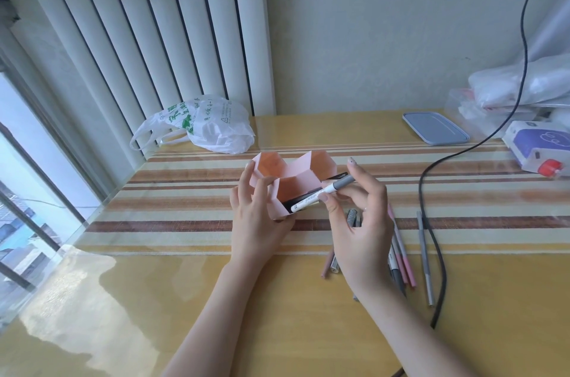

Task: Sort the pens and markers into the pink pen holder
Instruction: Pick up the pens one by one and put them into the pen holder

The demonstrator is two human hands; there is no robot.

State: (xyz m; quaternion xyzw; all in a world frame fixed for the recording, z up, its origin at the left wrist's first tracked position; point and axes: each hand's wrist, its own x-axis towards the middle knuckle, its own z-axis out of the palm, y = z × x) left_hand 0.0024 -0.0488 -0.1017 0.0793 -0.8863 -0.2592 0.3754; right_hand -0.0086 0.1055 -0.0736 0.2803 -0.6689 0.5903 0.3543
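The pink pen holder (296,173), made of several hexagonal cells, sits on the striped table mat. My left hand (256,216) grips its near left side. My right hand (361,219) pinches a white marker with a grey cap (324,193), slanted with its lower end inside the nearest cell, beside a black pen (303,200) that lies in the same cell. More pens (401,256), pink and grey, lie on the table partly hidden under my right hand. A single grey pen (425,256) lies further right.
A black cable (431,213) curves down the table right of the pens. A white plastic bag (212,126) lies behind the holder. A blue-grey lid (435,128), a tissue pack (536,142) and bagged items sit at the back right. A window runs along the left.
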